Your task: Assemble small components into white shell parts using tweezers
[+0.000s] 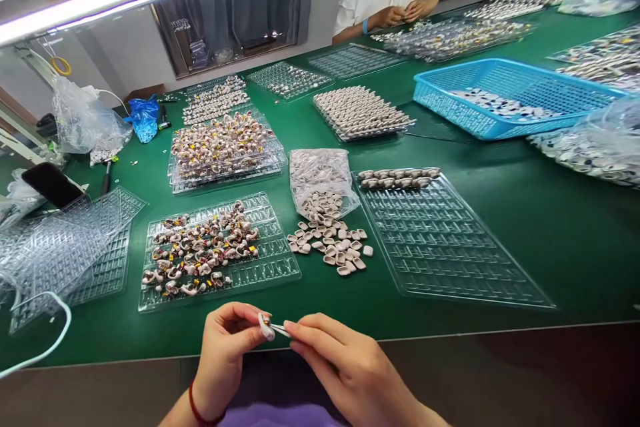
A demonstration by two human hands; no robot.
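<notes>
Near the table's front edge, my left hand (223, 340) pinches a small beige earbud shell (267, 329) between thumb and fingers. My right hand (350, 355) is closed on tweezers (279, 330), whose tips reach the shell; what they grip inside it is too small to tell. Beyond my left hand lies a clear plastic tray (280, 260) with many loose beige earbud pieces (200, 247) showing yellow and dark red bits. Beige oval caps (330, 240) spill from a plastic bag (320, 170) in the middle. To the right, another clear tray (450, 247) carries caps along its far end.
Stacked trays of earbud pieces (220, 147) and a stack of filled beige trays (360, 110) stand farther back. A blue basket (465, 123) is at the right. Empty trays (95, 247) and a phone (53, 183) lie left. Across the table sits a person (395, 0).
</notes>
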